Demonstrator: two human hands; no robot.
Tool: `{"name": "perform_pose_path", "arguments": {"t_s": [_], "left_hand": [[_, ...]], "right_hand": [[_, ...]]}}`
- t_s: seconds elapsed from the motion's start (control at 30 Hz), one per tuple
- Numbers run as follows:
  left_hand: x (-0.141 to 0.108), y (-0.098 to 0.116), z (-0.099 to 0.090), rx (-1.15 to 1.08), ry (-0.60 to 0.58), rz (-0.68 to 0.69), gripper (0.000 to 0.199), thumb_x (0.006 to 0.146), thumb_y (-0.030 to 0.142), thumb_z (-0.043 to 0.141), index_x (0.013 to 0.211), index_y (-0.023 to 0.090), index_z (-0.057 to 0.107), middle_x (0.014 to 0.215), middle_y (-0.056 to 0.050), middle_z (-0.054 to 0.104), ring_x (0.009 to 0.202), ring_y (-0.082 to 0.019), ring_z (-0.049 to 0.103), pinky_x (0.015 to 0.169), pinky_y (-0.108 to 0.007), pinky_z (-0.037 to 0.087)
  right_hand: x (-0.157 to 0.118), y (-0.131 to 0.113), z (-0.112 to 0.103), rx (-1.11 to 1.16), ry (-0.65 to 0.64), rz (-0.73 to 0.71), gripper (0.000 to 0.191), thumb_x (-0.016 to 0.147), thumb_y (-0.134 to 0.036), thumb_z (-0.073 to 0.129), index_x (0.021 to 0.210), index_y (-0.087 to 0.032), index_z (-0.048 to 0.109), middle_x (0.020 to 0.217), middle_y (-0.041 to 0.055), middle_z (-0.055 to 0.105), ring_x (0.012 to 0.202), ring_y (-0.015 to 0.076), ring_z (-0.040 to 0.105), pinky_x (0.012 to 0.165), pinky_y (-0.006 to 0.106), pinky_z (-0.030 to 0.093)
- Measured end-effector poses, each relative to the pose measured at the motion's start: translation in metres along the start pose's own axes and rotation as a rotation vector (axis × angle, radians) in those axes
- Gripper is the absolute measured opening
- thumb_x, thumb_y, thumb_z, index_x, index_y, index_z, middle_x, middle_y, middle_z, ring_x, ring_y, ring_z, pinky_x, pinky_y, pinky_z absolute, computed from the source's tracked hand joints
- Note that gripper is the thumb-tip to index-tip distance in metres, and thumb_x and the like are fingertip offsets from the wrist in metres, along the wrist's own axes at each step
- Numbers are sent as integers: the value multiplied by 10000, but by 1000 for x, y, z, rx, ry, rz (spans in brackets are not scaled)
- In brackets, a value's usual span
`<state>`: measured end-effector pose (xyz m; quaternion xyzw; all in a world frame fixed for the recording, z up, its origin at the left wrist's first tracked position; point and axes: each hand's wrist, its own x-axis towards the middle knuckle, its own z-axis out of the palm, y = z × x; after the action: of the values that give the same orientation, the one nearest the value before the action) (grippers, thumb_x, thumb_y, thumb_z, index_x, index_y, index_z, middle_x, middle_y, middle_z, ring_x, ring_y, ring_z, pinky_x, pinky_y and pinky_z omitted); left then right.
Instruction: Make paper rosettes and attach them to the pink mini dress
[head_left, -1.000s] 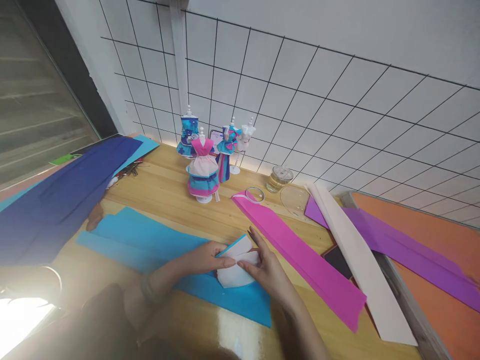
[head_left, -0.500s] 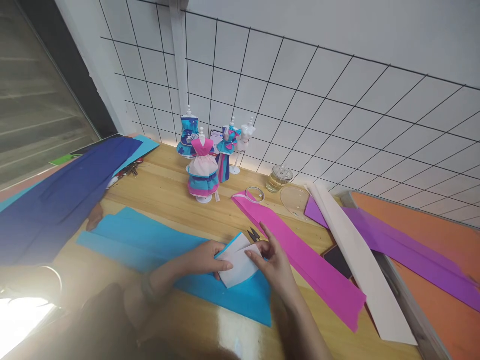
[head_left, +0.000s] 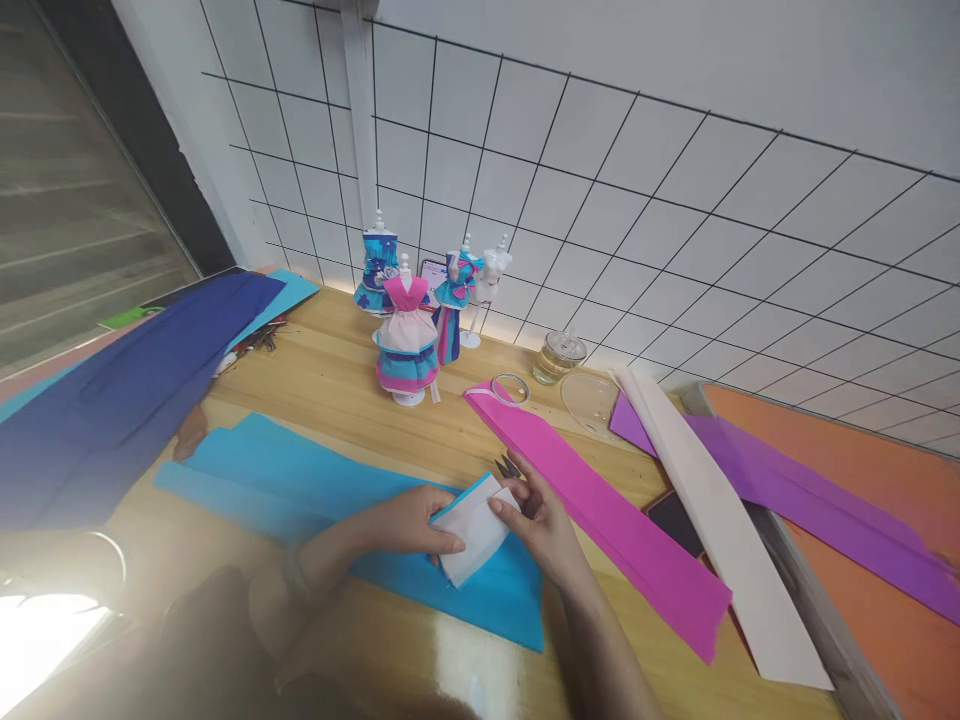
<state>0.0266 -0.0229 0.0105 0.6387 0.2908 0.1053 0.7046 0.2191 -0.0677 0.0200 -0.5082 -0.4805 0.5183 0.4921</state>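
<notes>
A small white piece [head_left: 474, 530] with a blue upper edge is held between both hands, above a blue strip [head_left: 420, 580] lying on the table. My left hand [head_left: 424, 520] pinches its left side, thumb on top. At its right side, my right hand [head_left: 536, 515] grips it between thumb and bent fingers. Small dark scissors [head_left: 508, 467] lie just beyond my right fingers. Whether the piece is paper or cloth I cannot tell.
Small dress forms, one in a pink and blue dress [head_left: 407, 335], stand at the back. Beside them are a glass jar [head_left: 559, 357] and a clear ring [head_left: 511, 389]. Pink [head_left: 600, 500], white [head_left: 727, 530] and purple [head_left: 817, 500] strips lie right, dark blue material [head_left: 142, 400] left.
The white piece has turned and looks narrower, its right part drawn in. My right index finger, raised before, has bent down closer to the piece. My left hand has hardly moved.
</notes>
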Motion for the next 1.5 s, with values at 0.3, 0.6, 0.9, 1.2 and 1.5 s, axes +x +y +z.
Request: {"name": "perform_pose_path", "arguments": {"t_s": [0.3, 0.6, 0.9, 1.2, 1.5], "left_hand": [[6, -6, 0, -72, 84, 25, 362, 647, 416, 621, 858, 123, 603, 700, -54, 644, 549, -134, 580, 469, -215, 460], [11, -7, -2, -131, 184, 48, 333, 664, 408, 607, 817, 112, 619, 637, -42, 637, 509, -124, 562, 461, -215, 457], [12, -6, -5, -206, 224, 61, 351, 698, 420, 576, 839, 103, 626, 661, -59, 647, 510, -115, 566, 482, -220, 473], [13, -9, -6, -206, 224, 60, 378, 697, 435, 571, 876, 106, 622, 669, -59, 648, 513, -119, 570, 491, -231, 477], [13, -10, -6, -225, 215, 68, 379, 697, 423, 576, 908, 111, 619, 693, -59, 647, 562, -131, 577, 510, -240, 476]], "right_hand": [[3, -2, -3, 80, 195, 29, 723, 625, -303, 711, 1257, -207, 373, 624, -23, 586, 551, 142, 542, 502, 242, 396], [3, -2, 2, 104, 283, 18, 691, 622, -300, 711, 1236, -199, 410, 640, -24, 592, 567, 139, 551, 516, 243, 408], [4, -1, 4, 112, 286, 25, 668, 615, -315, 708, 1209, -174, 436, 613, -24, 548, 548, 131, 524, 479, 228, 386], [5, 0, 5, 99, 317, 6, 616, 611, -308, 711, 1164, -172, 479, 605, -37, 533, 537, 105, 509, 480, 208, 372], [5, 0, 5, 77, 322, -8, 616, 604, -330, 709, 1158, -181, 485, 614, -25, 563, 547, 118, 520, 490, 220, 384]]}}
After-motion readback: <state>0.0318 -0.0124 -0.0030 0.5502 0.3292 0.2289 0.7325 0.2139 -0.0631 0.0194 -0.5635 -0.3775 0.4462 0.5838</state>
